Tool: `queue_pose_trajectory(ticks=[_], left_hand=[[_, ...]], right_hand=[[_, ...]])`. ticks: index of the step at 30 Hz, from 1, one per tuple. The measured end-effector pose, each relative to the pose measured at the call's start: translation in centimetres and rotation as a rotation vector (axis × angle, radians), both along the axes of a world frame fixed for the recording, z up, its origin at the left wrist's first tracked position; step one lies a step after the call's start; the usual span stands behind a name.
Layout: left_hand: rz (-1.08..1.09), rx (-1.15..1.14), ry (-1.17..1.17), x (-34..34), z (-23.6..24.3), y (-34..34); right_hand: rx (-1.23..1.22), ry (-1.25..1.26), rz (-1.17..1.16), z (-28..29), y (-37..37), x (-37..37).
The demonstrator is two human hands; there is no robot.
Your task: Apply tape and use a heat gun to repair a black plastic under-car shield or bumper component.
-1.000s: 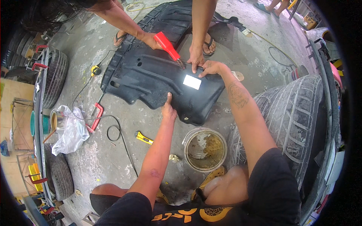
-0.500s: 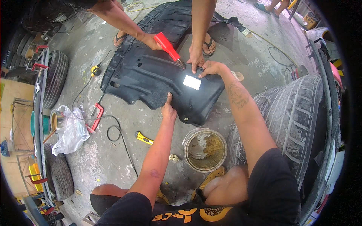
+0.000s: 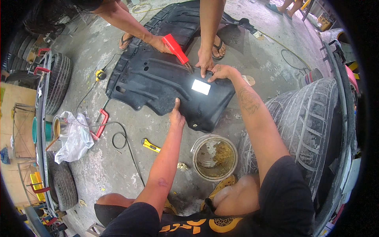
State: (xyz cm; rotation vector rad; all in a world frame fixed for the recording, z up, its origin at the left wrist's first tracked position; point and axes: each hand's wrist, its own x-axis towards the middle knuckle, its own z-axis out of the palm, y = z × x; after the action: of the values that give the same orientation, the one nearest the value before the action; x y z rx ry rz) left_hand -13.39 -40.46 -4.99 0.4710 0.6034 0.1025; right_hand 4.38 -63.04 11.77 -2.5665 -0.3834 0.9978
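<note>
A large black plastic panel (image 3: 158,79) with a white label (image 3: 200,87) spans the centre. My left hand (image 3: 176,112) grips its near edge, thumb on top. My right hand (image 3: 221,73) holds the right part, fingers pressed on it beside a co-worker's hand (image 3: 204,62), which also presses there. The co-worker's other hand (image 3: 160,42) holds a red hand tool (image 3: 173,48), its metal tip at the panel just beside those fingers.
A bucket with yellowish residue (image 3: 215,156) and yellow utility knife (image 3: 150,145) lie below the panel. Tyres (image 3: 294,130) crowd the right. At left are red clamps (image 3: 103,120), a plastic bag (image 3: 73,140), cables (image 3: 122,130) and more tyres (image 3: 57,83). Another person's feet (image 3: 282,12) appear behind.
</note>
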Motion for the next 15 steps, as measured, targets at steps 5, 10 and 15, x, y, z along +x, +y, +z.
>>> queue_pose_trajectory(ticks=[5, 10, 15], left_hand=[[0.002, -0.004, 0.008, -0.1, 0.9, -0.3], [0.005, 0.015, 0.049, -0.3, 1.5, -0.3], [0.018, 0.033, 0.022, -0.1, 0.6, 0.0]], right_hand=[[0.051, -0.017, -0.009, -2.3, -0.6, 0.8], [0.042, 0.001, -0.003, -1.3, -0.3, 0.5], [0.043, -0.014, -0.014, -1.4, -0.1, 0.4]])
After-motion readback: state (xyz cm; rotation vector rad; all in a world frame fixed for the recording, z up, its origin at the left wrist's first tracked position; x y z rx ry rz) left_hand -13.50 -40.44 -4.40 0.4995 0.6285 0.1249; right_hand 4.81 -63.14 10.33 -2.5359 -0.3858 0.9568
